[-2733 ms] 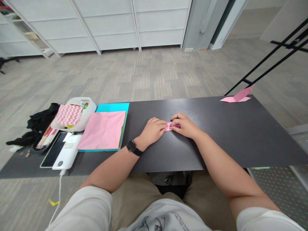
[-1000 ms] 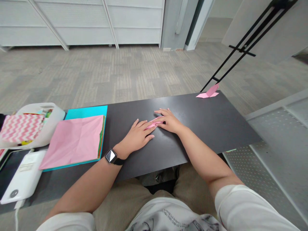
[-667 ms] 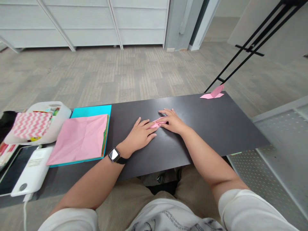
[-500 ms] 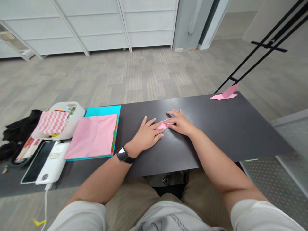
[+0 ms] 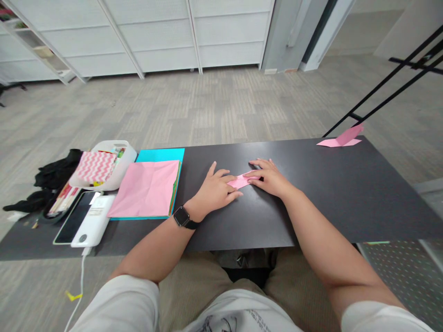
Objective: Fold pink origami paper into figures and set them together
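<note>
A small folded strip of pink paper (image 5: 239,181) lies on the dark table between my two hands. My left hand (image 5: 215,188) rests flat with its fingers spread, the fingertips pressing on the left end of the strip. From the right, my right hand (image 5: 268,177) reaches over the other end, its fingers apart and the index finger and thumb touching the paper. Part of the strip is hidden under these fingers. A smartwatch (image 5: 182,216) is on my left wrist.
To the left, a pink sheet (image 5: 145,189) tops a paper stack on a cyan sheet (image 5: 161,154). Beyond are a white power bank (image 5: 92,221), a phone (image 5: 74,219) and a white basket (image 5: 128,166). A folded pink paper piece (image 5: 341,140) stands at the far right edge.
The view has turned slightly, so things appear farther right. The strip looks flatter, with more of its surface showing between my hands. Both hands stay on it.
</note>
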Demonstrator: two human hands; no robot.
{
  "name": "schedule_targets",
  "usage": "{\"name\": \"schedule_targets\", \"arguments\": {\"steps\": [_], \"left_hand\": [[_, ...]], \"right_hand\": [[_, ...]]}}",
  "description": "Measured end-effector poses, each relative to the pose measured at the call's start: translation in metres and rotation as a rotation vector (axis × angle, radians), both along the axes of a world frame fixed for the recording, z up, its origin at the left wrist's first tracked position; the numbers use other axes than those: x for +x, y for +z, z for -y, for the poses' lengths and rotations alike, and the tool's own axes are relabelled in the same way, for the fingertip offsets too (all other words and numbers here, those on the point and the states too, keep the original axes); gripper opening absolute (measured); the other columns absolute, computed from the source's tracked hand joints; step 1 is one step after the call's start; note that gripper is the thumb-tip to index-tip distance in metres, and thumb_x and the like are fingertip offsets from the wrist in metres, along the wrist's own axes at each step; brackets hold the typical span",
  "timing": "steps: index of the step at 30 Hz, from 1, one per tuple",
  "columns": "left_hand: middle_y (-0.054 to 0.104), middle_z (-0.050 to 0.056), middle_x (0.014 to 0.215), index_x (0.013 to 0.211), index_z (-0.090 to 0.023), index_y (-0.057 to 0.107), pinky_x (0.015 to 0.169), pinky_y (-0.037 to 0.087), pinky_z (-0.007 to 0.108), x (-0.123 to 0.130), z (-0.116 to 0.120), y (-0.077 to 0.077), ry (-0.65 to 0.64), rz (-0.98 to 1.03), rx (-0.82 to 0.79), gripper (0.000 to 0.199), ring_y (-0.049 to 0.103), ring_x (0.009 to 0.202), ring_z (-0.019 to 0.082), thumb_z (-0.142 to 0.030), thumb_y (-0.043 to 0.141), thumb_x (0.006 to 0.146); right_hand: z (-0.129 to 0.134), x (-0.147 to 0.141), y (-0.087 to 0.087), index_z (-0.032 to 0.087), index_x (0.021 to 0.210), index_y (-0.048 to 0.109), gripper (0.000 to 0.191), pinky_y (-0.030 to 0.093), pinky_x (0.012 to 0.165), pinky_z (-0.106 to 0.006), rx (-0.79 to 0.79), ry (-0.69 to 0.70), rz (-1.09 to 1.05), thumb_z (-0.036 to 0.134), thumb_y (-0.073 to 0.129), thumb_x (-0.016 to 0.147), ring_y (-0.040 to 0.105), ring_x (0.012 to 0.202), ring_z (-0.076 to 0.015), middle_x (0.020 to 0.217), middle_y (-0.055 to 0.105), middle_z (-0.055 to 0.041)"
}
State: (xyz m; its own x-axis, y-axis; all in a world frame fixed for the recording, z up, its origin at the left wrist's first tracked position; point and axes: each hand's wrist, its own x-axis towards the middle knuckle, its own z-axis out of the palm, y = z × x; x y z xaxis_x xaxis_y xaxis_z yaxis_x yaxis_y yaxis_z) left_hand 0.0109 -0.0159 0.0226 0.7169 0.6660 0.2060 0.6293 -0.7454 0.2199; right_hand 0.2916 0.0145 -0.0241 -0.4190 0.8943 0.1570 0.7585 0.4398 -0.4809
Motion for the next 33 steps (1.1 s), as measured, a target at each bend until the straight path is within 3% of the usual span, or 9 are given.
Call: {"name": "schedule_targets", "arguments": {"steps": [6, 9, 11, 15, 20, 26, 33], "left_hand": [[0.084, 0.001, 0.120, 0.090, -0.030, 0.087, 0.133, 0.022, 0.066, -0.004, -0.006, -0.002, -0.038, 0.087, -0.004, 0.032, 0.069, 0.122, 0.028, -0.052, 0.069, 0.104], [0.083, 0.002, 0.115, 0.101, -0.028, 0.085, 0.131, 0.033, 0.055, -0.002, -0.009, -0.004, 0.004, 0.165, -0.029, 0.025, 0.072, 0.112, 0.022, -0.046, 0.068, 0.106], [0.081, 0.004, 0.121, 0.113, -0.027, 0.083, 0.128, 0.038, 0.051, 0.001, -0.011, -0.007, 0.010, 0.185, -0.044, 0.022, 0.072, 0.116, 0.023, -0.043, 0.070, 0.104], [0.077, 0.006, 0.133, 0.128, -0.028, 0.078, 0.124, 0.042, 0.053, 0.008, -0.013, -0.016, -0.018, 0.134, -0.060, 0.029, 0.069, 0.125, 0.026, -0.041, 0.074, 0.102], [0.079, 0.005, 0.125, 0.120, -0.029, 0.081, 0.117, 0.048, 0.050, 0.010, -0.016, -0.023, -0.010, 0.087, -0.055, 0.022, 0.072, 0.117, 0.025, -0.040, 0.068, 0.106], [0.082, 0.003, 0.120, 0.111, -0.027, 0.083, 0.119, 0.046, 0.053, 0.010, -0.014, -0.019, 0.001, 0.064, -0.033, 0.023, 0.074, 0.111, 0.024, -0.030, 0.061, 0.108], [0.083, 0.004, 0.111, 0.107, -0.024, 0.080, 0.119, 0.048, 0.051, 0.012, -0.011, -0.011, 0.028, 0.086, -0.087, 0.023, 0.076, 0.107, 0.023, -0.024, 0.058, 0.107]], "right_hand": [[0.000, 0.001, 0.000, 0.045, 0.125, 0.082, 0.029, 0.022, 0.128, -0.080, 0.007, 0.008, 0.018, 0.035, 0.077, 0.098, 0.045, 0.157, -0.0394, 0.159, 0.061, -0.0045], [0.000, 0.001, 0.000, 0.045, 0.125, 0.082, 0.030, 0.022, 0.128, -0.080, 0.015, 0.005, 0.012, 0.034, 0.077, 0.098, 0.045, 0.156, -0.0398, 0.158, 0.061, -0.0040], [0.001, -0.001, 0.002, 0.046, 0.124, 0.082, 0.031, 0.022, 0.127, -0.081, 0.014, 0.001, 0.009, 0.034, 0.077, 0.096, 0.046, 0.156, -0.0401, 0.156, 0.062, -0.0037], [0.002, -0.011, 0.008, 0.043, 0.122, 0.084, 0.030, 0.021, 0.128, -0.080, 0.016, 0.003, -0.001, 0.035, 0.079, 0.094, 0.048, 0.153, -0.0398, 0.152, 0.064, -0.0050], [0.005, -0.020, 0.012, 0.041, 0.121, 0.084, 0.026, 0.020, 0.129, -0.078, 0.003, 0.042, -0.036, 0.040, 0.077, 0.095, 0.054, 0.148, -0.0363, 0.146, 0.067, -0.0067], [0.007, -0.017, 0.014, 0.040, 0.128, 0.081, 0.040, 0.017, 0.129, -0.079, -0.016, 0.091, -0.028, 0.038, 0.084, 0.088, 0.054, 0.147, -0.0358, 0.146, 0.067, -0.0073], [0.007, -0.019, 0.013, 0.035, 0.110, 0.086, 0.019, 0.019, 0.130, -0.076, 0.011, 0.102, -0.059, 0.038, 0.076, 0.095, 0.060, 0.140, -0.0319, 0.141, 0.070, -0.0071]]}}
